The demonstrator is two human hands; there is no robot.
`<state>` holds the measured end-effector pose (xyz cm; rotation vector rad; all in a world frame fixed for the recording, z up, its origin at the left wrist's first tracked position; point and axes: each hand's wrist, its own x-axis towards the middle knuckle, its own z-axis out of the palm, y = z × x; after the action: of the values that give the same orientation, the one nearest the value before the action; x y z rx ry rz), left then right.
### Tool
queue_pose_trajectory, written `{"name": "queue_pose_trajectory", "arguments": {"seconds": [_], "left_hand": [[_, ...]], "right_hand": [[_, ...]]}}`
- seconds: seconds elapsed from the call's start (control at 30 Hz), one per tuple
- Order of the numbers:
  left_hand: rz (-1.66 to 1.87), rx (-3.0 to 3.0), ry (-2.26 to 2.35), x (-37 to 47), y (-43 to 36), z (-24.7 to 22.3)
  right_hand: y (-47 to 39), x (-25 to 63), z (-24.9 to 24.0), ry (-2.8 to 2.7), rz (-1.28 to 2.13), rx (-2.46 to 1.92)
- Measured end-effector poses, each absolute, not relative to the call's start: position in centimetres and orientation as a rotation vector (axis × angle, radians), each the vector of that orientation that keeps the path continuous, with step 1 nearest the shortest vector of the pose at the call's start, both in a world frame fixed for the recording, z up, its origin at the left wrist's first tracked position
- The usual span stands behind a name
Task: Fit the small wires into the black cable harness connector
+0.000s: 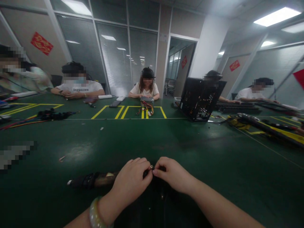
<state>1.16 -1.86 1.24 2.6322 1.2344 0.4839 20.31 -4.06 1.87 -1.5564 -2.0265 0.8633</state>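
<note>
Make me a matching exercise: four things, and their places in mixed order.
1. Bangle
2. Black computer case
3. Grey box with coloured wires
4. Small part with a shiny tip

A. In front of the person straight across
B. At the fingertips of the left hand and right hand
C. Around the left wrist
D. Right of the picture's centre

Pairs: 1-C, 2-D, 3-A, 4-B

Both hands, left hand [134, 175] and right hand [169, 174], pinch a small dark piece [152, 168] (pale-tipped).
</note>
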Motion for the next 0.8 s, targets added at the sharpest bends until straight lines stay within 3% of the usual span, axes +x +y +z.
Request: {"name": "queue_pose_trajectory", "arguments": {"seconds": [0.8], "left_hand": [[0.553,2.592,1.224,1.42,-2.16,1.47]], "right_hand": [[-3.72,19.95,1.91,-2.122,0.556,-1.638]]}}
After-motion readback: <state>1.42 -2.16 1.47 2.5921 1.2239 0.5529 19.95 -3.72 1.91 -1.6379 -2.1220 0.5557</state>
